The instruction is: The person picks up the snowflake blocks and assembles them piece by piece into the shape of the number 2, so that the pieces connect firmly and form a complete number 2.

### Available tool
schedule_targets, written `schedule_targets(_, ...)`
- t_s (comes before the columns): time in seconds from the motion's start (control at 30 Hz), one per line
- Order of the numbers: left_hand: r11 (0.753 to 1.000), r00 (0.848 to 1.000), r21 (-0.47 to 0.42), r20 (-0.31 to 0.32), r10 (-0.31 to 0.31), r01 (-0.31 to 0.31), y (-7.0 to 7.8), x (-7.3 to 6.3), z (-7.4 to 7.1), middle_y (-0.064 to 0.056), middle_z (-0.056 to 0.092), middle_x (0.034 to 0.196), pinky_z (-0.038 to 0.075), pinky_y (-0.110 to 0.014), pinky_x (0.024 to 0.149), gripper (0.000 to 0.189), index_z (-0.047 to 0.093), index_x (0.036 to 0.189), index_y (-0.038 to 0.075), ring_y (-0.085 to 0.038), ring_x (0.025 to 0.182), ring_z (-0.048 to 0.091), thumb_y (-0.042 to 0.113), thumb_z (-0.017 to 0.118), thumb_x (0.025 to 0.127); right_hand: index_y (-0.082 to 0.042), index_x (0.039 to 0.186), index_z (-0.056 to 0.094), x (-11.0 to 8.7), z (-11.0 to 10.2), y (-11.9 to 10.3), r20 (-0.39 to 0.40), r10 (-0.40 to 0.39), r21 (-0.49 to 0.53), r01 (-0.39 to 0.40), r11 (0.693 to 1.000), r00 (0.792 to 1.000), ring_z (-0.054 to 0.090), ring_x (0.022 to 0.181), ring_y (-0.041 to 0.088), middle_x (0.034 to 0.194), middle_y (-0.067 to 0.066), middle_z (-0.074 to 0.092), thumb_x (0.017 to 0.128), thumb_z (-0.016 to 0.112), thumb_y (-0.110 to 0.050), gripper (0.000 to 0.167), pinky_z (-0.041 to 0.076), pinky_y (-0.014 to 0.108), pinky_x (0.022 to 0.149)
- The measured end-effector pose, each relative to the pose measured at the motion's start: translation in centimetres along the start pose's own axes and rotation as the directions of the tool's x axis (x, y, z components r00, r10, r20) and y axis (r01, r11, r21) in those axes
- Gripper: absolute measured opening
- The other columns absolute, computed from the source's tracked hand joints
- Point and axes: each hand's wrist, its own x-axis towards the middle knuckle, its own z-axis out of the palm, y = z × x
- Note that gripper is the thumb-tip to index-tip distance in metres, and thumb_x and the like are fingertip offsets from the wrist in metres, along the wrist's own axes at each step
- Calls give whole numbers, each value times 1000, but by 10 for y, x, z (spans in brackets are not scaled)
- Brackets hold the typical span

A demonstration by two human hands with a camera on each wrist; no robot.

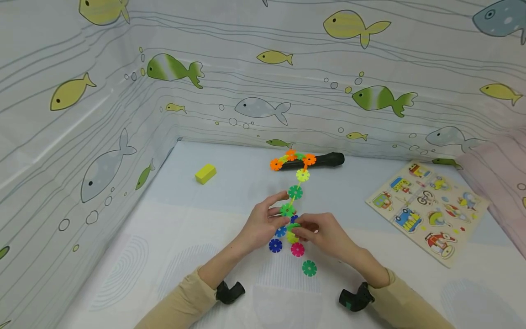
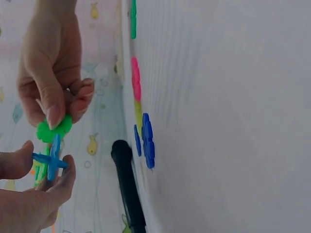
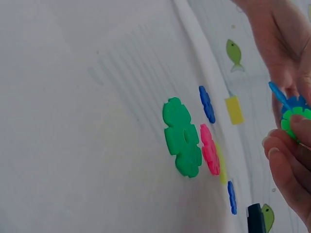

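Observation:
A chain of slotted plastic flower discs, with a yellow disc point(image 1: 302, 175) and a green disc point(image 1: 295, 192) along it, runs back from the hands to an orange-tipped end. My left hand point(image 1: 260, 224) pinches a light blue disc point(image 2: 53, 160) at the chain's near end, set crosswise with another blue piece. Opposite it, my right hand point(image 1: 328, 233) pinches a bright green disc point(image 2: 54, 130) between thumb and fingers, its edge right at the blue one. Below the hands lie loose discs: dark blue point(image 1: 275, 246), pink point(image 1: 297, 249), yellow point(image 1: 292, 237) and darker green point(image 1: 309, 268).
A black rod shaped like a flashlight point(image 1: 330, 159) lies at the back, behind the chain's orange end. On the left is a yellow block point(image 1: 205, 174). A wooden puzzle board point(image 1: 427, 208) with vehicle pictures lies at right. Fish-printed sheeting point(image 1: 230, 82) walls the back and left.

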Motion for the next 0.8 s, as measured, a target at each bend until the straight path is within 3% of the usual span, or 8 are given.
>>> schedule_targets(0.27, 999, 1000, -39, -2, 6, -6, -3, 0, 2, -17, 46, 147, 53, -38, 100, 52, 44, 148, 1, -36, 130, 56, 1, 58, 98, -8, 108, 75, -1, 1, 2, -24, -96, -12, 96, 995, 995, 67, 74, 15, 79, 5, 69, 89, 72, -1, 20, 60, 24, 75)
schedule_targets(0.43, 1000, 1000, -16, -23, 11, -11, -3, -1, 3, -15, 47, 143, 53, -38, 100, 46, 50, 143, 3, -34, 129, 56, 2, 58, 98, -7, 112, 75, -1, 2, 2, -28, -139, -16, 139, 990, 990, 68, 75, 21, 84, 5, 71, 89, 71, 2, 25, 60, 24, 76)
schedule_targets(0.63, 999, 997, 17, -52, 52, -51, -3, -2, 7, -13, 50, 136, 49, -40, 105, 42, 54, 141, 7, -32, 125, 59, 3, 58, 99, -6, 107, 77, 0, 4, 5, -96, -193, -24, 192, 981, 976, 69, 72, 14, 83, 4, 74, 85, 73, 3, 24, 60, 23, 74)
schedule_targets(0.8, 996, 995, -18, -45, 90, -91, -4, -2, 10, -14, 47, 139, 49, -33, 104, 42, 51, 142, 8, -29, 120, 61, 3, 55, 101, -6, 106, 78, -1, 5, 5, -145, -204, -32, 202, 979, 968, 66, 70, 11, 83, 2, 73, 82, 76, 6, 27, 59, 21, 69)
